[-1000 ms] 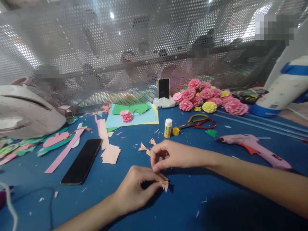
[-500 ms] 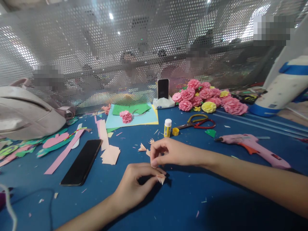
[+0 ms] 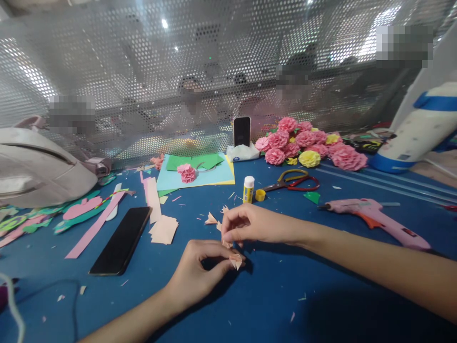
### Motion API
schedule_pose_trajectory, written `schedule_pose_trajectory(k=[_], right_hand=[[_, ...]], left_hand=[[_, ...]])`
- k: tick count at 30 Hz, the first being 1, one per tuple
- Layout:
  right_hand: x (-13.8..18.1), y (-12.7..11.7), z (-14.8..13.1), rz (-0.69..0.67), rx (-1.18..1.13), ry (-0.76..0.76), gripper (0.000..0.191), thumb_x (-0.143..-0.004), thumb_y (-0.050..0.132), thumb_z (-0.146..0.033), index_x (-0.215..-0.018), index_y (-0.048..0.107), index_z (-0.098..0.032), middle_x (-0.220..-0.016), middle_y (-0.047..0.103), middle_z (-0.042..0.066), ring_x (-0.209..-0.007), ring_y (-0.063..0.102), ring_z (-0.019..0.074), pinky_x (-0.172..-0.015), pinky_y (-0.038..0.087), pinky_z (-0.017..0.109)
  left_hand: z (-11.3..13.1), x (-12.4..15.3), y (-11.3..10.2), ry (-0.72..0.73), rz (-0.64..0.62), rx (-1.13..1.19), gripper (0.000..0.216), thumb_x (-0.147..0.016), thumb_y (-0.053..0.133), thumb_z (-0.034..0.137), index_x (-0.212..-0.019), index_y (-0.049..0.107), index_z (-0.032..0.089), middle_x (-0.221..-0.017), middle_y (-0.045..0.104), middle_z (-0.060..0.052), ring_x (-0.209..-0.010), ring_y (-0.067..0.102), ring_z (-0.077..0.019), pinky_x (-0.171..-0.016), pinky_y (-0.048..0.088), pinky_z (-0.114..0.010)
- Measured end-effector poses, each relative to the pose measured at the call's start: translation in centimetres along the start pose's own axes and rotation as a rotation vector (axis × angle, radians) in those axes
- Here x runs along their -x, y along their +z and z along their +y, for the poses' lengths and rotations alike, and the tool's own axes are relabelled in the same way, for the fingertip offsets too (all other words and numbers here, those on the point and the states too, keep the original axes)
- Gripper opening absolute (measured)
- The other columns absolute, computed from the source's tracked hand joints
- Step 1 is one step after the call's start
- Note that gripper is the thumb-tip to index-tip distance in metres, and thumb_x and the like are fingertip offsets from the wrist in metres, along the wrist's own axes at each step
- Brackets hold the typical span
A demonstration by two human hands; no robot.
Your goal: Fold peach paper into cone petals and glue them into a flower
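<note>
My left hand pinches a small folded piece of peach paper just above the blue table. My right hand hovers right above it, fingers curled and pinching at the top of the same paper piece. A few cut peach paper bits lie just beyond my right hand. A stack of peach paper squares rests to the left of them.
A black phone lies left of my hands. A glue stick with its yellow cap, scissors and a pink glue gun lie further back. Paper flowers are piled by a perforated screen. A bag sits at left.
My left hand with the peach paper has drifted slightly left and up, and my right hand has come down closer to it, fingertips now at the paper.
</note>
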State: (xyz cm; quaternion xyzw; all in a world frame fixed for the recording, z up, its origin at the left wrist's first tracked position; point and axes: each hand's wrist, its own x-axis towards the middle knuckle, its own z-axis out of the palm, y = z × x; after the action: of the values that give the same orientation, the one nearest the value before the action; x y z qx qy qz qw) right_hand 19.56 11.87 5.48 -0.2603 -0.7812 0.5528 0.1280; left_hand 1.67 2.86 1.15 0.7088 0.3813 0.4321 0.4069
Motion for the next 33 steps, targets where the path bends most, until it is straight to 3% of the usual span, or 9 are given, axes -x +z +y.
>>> schedule_pose_trajectory(k=[9,22,26,29,33], right_hand=[[0.0,-0.1,0.0,0.0,0.07,-0.031,0.019,-0.08,0.07,-0.033,-0.08,0.07,-0.015,-0.076,0.066,0.001,-0.07,0.057,0.0124,-0.064,0.041,0.023],[0.3,0.5,-0.7,0.039,0.133,-0.035,0.014,-0.08,0.068,-0.028,-0.077,0.069,-0.014,-0.076,0.067,0.002,-0.072,0.06,0.0143,-0.064,0.042,0.024],[0.7,1.4,-1.3,0.114,0.254,-0.035,0.006,-0.079,0.063,-0.015,-0.074,0.066,-0.015,-0.072,0.066,0.001,-0.066,0.058,0.0128,-0.064,0.041,0.024],[0.9,1.9,-1.4,0.202,0.355,-0.097,0.011,-0.079,0.059,-0.007,-0.072,0.063,-0.016,-0.067,0.062,-0.001,-0.061,0.054,0.0113,-0.064,0.04,0.024],[0.6,1.4,-1.2,0.162,0.217,-0.156,0.007,-0.085,0.062,-0.016,-0.078,0.065,-0.015,-0.076,0.065,0.001,-0.072,0.059,0.0137,-0.069,0.042,0.024]], left_hand=[[0.0,0.2,0.0,-0.028,-0.021,-0.021,0.015,-0.086,0.064,0.014,-0.082,0.078,0.017,-0.086,0.079,-0.006,-0.081,0.074,-0.0187,-0.087,0.056,-0.031],[0.4,0.1,0.1,-0.052,-0.005,-0.03,0.016,-0.085,0.064,0.014,-0.079,0.079,0.017,-0.083,0.079,-0.006,-0.077,0.075,-0.0186,-0.076,0.057,-0.026],[0.3,0.1,0.2,-0.05,0.003,-0.025,0.016,-0.085,0.064,0.014,-0.079,0.079,0.017,-0.082,0.079,-0.006,-0.076,0.075,-0.0185,-0.075,0.058,-0.026],[0.3,0.0,0.1,-0.055,0.004,-0.017,0.016,-0.085,0.064,0.014,-0.08,0.079,0.017,-0.082,0.079,-0.007,-0.078,0.075,-0.0189,-0.076,0.058,-0.026],[0.3,-0.1,-0.2,-0.021,0.021,0.007,0.016,-0.085,0.064,0.012,-0.081,0.079,0.017,-0.086,0.079,-0.006,-0.079,0.075,-0.0184,-0.078,0.058,-0.026]])
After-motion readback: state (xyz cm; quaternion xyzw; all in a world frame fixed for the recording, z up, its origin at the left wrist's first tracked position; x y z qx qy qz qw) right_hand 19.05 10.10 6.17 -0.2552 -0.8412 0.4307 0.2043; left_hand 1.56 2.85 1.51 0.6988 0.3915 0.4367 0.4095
